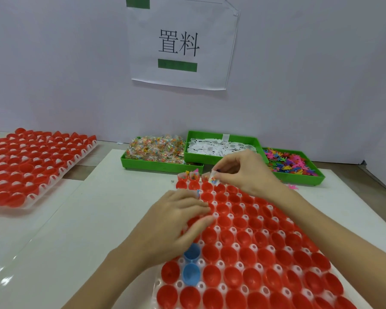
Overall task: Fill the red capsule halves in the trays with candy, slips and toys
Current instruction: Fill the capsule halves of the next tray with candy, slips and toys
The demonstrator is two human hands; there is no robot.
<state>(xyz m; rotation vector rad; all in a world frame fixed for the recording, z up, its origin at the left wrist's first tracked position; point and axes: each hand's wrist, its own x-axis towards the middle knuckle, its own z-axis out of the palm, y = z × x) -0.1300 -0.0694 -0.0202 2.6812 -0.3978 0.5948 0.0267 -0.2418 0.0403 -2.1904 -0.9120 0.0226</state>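
Note:
A clear tray [263,293] of red capsule halves [252,275] lies in front of me, with two blue halves [191,274] at its left edge. My right hand [243,172] pinches a small candy packet [214,179] over the tray's far row. Three far-left halves [193,176] hold candy packets. My left hand [176,219] rests flat on the tray's left part, fingers straight, with a small packet edge showing at its fingertips.
Three green bins stand at the back: candy packets [156,149], white slips [221,147], coloured plastic toys [288,163]. A second tray of red halves [31,161] lies at the far left. A paper sign [181,43] hangs on the wall behind.

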